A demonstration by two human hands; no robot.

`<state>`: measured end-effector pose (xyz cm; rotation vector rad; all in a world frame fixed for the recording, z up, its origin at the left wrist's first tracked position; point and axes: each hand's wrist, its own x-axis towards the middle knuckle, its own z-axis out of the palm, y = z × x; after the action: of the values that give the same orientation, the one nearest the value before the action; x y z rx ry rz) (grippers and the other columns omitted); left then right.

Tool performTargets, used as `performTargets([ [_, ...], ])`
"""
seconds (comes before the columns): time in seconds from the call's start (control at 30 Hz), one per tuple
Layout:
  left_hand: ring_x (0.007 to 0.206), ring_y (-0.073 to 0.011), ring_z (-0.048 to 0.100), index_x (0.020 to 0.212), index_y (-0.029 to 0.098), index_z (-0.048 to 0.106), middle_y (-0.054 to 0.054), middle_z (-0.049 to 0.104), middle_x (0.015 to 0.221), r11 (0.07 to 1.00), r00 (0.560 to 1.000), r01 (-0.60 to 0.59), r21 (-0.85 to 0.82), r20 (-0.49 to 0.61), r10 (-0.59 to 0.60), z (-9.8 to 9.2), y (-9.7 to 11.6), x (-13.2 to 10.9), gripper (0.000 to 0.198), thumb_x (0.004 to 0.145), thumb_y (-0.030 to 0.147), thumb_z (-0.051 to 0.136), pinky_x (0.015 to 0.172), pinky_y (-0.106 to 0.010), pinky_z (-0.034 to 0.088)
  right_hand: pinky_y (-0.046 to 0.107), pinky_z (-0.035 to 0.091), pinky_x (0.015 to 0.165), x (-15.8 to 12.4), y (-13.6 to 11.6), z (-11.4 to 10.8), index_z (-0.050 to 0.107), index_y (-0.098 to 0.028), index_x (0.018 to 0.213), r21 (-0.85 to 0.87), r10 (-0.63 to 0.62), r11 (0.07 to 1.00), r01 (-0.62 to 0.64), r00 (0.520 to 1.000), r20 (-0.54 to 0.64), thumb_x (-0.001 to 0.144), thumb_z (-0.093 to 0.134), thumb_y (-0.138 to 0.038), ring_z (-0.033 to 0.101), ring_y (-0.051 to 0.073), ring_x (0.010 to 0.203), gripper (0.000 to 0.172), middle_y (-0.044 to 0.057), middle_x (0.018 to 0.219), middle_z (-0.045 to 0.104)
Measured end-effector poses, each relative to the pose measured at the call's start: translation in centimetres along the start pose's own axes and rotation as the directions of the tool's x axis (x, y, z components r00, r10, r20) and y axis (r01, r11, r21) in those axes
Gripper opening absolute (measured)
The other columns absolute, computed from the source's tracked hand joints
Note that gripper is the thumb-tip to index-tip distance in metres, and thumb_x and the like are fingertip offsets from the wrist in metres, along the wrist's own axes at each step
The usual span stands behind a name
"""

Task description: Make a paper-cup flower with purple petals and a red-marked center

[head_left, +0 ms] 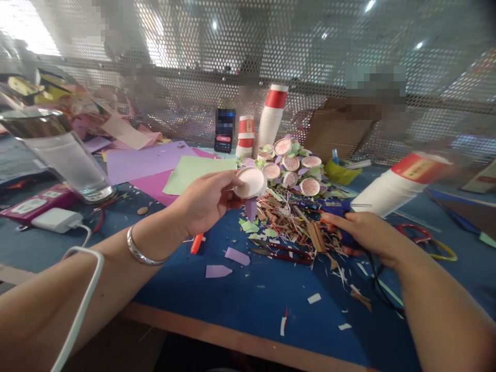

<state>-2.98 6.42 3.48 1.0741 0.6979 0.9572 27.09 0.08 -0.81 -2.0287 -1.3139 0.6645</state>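
Observation:
My left hand (209, 199) pinches a small white paper cup (251, 182) by its rim, with a purple paper strip (251, 209) hanging below it. My right hand (364, 232) is wrapped round a blue glue gun (335, 207) with a black cord; its orange trigger shows by the index finger. Behind the held cup stands a cluster of cut cup bottoms (290, 164) with green and purple paper petals. Below the cups lies a heap of paper and cardboard scraps (287, 222). Dark red thread snips (287, 252) and purple paper petals (237, 256) rest on the blue table.
Stacked paper cups (271, 119) stand at the back, and another cup stack (403, 181) leans at the right. A phone (223, 130) is propped near the perforated screen. At left are a water glass (73, 160), a white charger (56, 219) with its cable, and coloured paper (143, 160).

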Motion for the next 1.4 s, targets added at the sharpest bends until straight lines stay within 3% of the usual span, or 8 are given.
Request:
performTargets([
  [0.2, 0.074, -0.0153, 0.058, 0.077, 0.013, 0.062, -0.008, 0.064, 0.085, 0.998, 0.997, 0.059, 0.025, 0.054, -0.060, 0.3, -0.1, -0.1, 0.005, 0.077, 0.017, 0.061, 0.064, -0.028, 0.049, 0.035, 0.032, 0.053, 0.2, -0.5, -1.3, 0.048, -0.025, 0.045, -0.391, -0.133, 0.916, 0.094, 0.988, -0.072, 0.082, 0.069, -0.054, 0.046, 0.019, 0.042, 0.052, 0.003, 0.043, 0.051],
  [0.33, 0.076, -0.0149, 0.058, 0.081, 0.011, 0.066, -0.010, 0.064, 0.093, 0.997, 0.996, 0.072, 0.037, 0.055, -0.074, -0.7, -1.3, -0.1, 0.009, 0.079, 0.018, 0.061, 0.064, -0.028, 0.049, 0.034, 0.031, 0.057, -0.6, -2.1, -1.2, 0.063, -0.025, 0.069, -0.539, -0.226, 0.838, 0.090, 0.955, -0.192, 0.083, 0.068, -0.052, 0.051, 0.022, 0.053, 0.031, 0.007, 0.066, 0.066],
  [0.47, 0.076, -0.0130, 0.056, 0.086, 0.010, 0.070, -0.008, 0.065, 0.091, 0.995, 0.995, 0.096, 0.013, -0.001, -0.096, -1.4, -2.2, 0.0, 0.012, 0.079, 0.017, 0.063, 0.063, -0.025, 0.047, 0.031, 0.045, 0.066, -2.0, -4.3, 1.6, 0.071, -0.027, 0.085, -0.482, -0.381, 0.801, 0.356, 0.923, 0.049, 0.090, 0.064, -0.046, 0.066, 0.019, 0.070, 0.021, 0.001, 0.079, 0.072],
  [0.57, 0.080, -0.0148, 0.058, 0.083, 0.011, 0.071, -0.009, 0.066, 0.090, 0.996, 0.995, 0.093, 0.006, 0.019, -0.093, -1.5, -2.5, 0.0, 0.010, 0.079, 0.016, 0.064, 0.066, -0.025, 0.048, 0.032, 0.050, 0.069, -2.5, -5.3, 3.8, 0.072, -0.023, 0.090, -0.367, -0.557, 0.670, 0.646, 0.764, 0.327, 0.095, 0.059, -0.037, 0.068, 0.020, 0.077, 0.020, 0.005, 0.089, 0.073],
  [0.63, 0.081, -0.0155, 0.058, 0.080, 0.012, 0.072, -0.008, 0.066, 0.088, 0.996, 0.996, 0.084, 0.006, 0.039, -0.084, -1.5, -2.7, -0.1, 0.008, 0.078, 0.015, 0.064, 0.068, -0.025, 0.050, 0.036, 0.054, 0.074, -2.3, -5.5, 4.8, 0.072, -0.020, 0.095, -0.361, -0.621, 0.573, 0.736, 0.677, 0.396, 0.095, 0.058, -0.030, 0.070, 0.025, 0.087, 0.017, 0.008, 0.095, 0.073],
  [0.77, 0.077, -0.0147, 0.057, 0.080, 0.013, 0.074, -0.007, 0.065, 0.085, 0.996, 0.994, 0.084, 0.020, 0.074, -0.085, -1.5, -2.9, -0.2, 0.012, 0.078, 0.015, 0.062, 0.067, -0.025, 0.049, 0.039, 0.056, 0.075, -1.8, -5.1, 5.6, 0.072, -0.020, 0.095, -0.375, -0.645, 0.514, 0.771, 0.636, 0.424, 0.094, 0.059, -0.027, 0.070, 0.026, 0.086, 0.016, 0.009, 0.095, 0.072],
  [0.97, 0.076, -0.0145, 0.056, 0.077, 0.013, 0.071, -0.006, 0.063, 0.083, 0.993, 0.991, 0.112, 0.036, 0.071, -0.114, -1.5, -2.8, -0.3, 0.010, 0.078, 0.017, 0.061, 0.065, -0.024, 0.047, 0.035, 0.054, 0.074, -1.5, -4.9, 5.5, 0.071, -0.021, 0.093, -0.277, -0.681, 0.585, 0.763, 0.647, 0.343, 0.099, 0.054, -0.030, 0.070, 0.023, 0.085, 0.021, 0.007, 0.092, 0.072],
  [1.4, 0.070, -0.0121, 0.057, 0.083, 0.012, 0.073, -0.007, 0.066, 0.085, 0.967, 0.957, 0.256, -0.016, 0.149, -0.251, -1.1, -3.1, -0.2, 0.016, 0.072, 0.013, 0.063, 0.059, -0.020, 0.047, 0.022, 0.044, 0.046, -3.7, -6.6, 4.2, 0.074, -0.027, 0.095, 0.244, -0.523, 0.846, 0.474, 0.828, 0.202, 0.093, 0.067, -0.039, 0.060, 0.013, 0.053, 0.014, -0.003, 0.063, 0.068],
])
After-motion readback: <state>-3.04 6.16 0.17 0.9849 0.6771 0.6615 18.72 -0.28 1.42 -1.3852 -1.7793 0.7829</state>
